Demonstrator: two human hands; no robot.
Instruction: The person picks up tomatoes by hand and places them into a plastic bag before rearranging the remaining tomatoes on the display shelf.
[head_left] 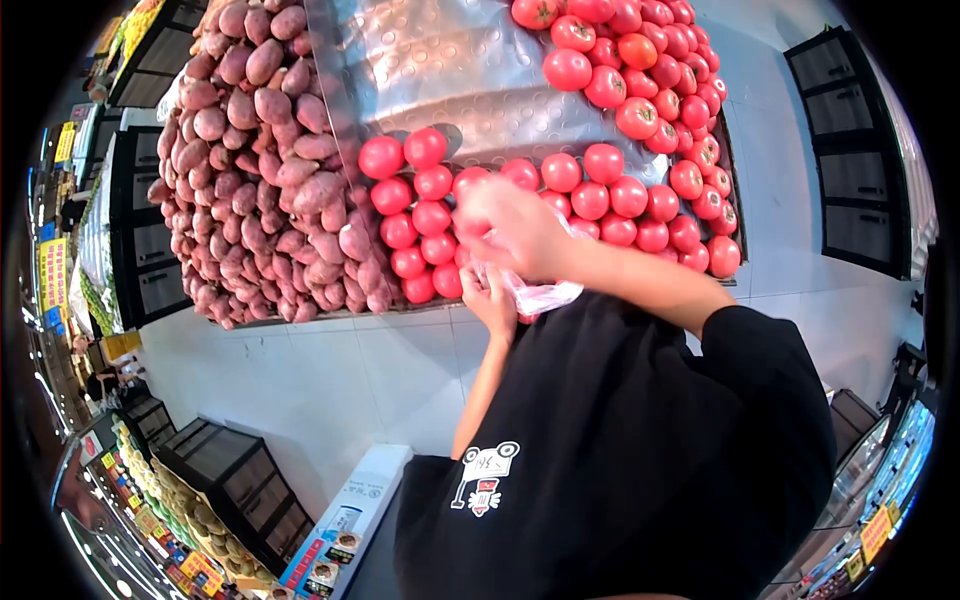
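My left hand (490, 302) is closed on a thin clear plastic bag (548, 298) close to my body, at the front edge of the produce stand. Red shows through the bag's lower part, but its contents are mostly hidden. Just above it, my right hand (512, 228) is curled and a little blurred, its fingers gathered at the bag's upper part. Beneath and around both hands lie red tomatoes (437, 247), in rows on the near side. More tomatoes (640, 118) are heaped on the right of the stand.
A large heap of sweet potatoes (262, 190) fills the stand's left side, beyond a clear divider (338, 110). Silvery bubbled matting (450, 80) shows between the tomatoes. Dark cabinets (850, 150) stand to the right. A blue-and-white box (350, 515) is at lower left on the tiled floor's side.
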